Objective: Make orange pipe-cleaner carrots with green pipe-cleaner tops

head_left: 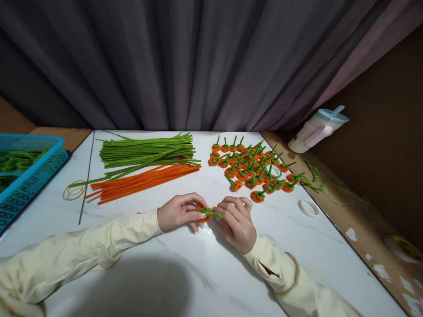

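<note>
Between my hands, above the white marbled table, is a small orange pipe-cleaner pumpkin point(204, 214) with green leaves and a green stem. My left hand point(183, 212) pinches its body between thumb and fingers, which hide part of it. The fingers of my right hand point(237, 223) are closed on the free end of the green stem, to the right of the body. Beyond my hands lie a bundle of green pipe cleaners point(148, 150) and a bundle of orange pipe cleaners point(142, 182). Several finished-looking pumpkins point(243, 175) are grouped beyond my right hand.
A blue basket point(49, 165) with green pieces stands at the left. Rubber bands point(73, 192) lie near it. One tape roll point(273, 171) rests among the pumpkins, a white tape roll point(309, 208) near the right edge. A lidded tumbler point(317, 128) stands beyond. A curtain point(178, 66) hangs behind.
</note>
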Motion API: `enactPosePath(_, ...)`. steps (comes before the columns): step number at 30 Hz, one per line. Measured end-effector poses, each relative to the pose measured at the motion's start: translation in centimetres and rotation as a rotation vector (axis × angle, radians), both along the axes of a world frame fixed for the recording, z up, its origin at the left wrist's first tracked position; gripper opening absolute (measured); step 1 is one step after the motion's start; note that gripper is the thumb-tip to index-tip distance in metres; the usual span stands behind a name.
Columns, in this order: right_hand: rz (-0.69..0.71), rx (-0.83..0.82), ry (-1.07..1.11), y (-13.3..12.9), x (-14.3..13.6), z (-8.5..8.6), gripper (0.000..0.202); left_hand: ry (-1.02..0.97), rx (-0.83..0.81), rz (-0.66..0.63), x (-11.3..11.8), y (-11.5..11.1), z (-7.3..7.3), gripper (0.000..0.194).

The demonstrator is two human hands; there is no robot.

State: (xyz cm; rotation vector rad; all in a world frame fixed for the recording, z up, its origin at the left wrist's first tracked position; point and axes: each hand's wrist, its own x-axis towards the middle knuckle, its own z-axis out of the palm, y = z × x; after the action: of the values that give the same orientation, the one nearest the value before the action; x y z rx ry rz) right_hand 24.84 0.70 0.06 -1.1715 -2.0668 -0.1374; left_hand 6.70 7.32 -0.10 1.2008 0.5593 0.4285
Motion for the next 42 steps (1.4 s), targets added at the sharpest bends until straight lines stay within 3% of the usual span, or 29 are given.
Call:
enactPosePath(15,0.055,-0.032,0.029,0.1,0.1,-0.1,0.022,0.016,0.066,0.078,0.1,-0.1,0.0,0.029)
enactPosePath(21,-0.044,-0.208,0.132,0.6,0.6,-0.3,0.026,0.013,0.081,0.132,0.1,0.2,0.0,0.03)
enactPosePath(24,-0.091,-0.284,0.056,1.0,0.7,-0.8,0.028,0.011,0.111,0.159,0.1,0.3,0.0,0.029)
enactPosePath(28,-0.137,-0.325,-0.236,1.0,0.7,-0.8,0.033,0.014,0.128,0.17,0.1,0.3,-0.2,0.03)
enactPosePath(33,-0.202,-0.547,-0.449,0.9,2.4,0.7,0.052,0.011,0.109,0.191,0.1,0.3,-0.4,0.029)
enactPosePath(37,-0.115,-0.66,-0.468,0.6,4.7,2.9,0.065,0.017,0.091,0.192,0.1,0.3,-0.3,0.029)
enactPosePath(42,0.031,-0.545,-0.653,0.1,4.3,6.0,0.058,0.037,0.07,0.194,0.2,0.3,-0.2,0.029)
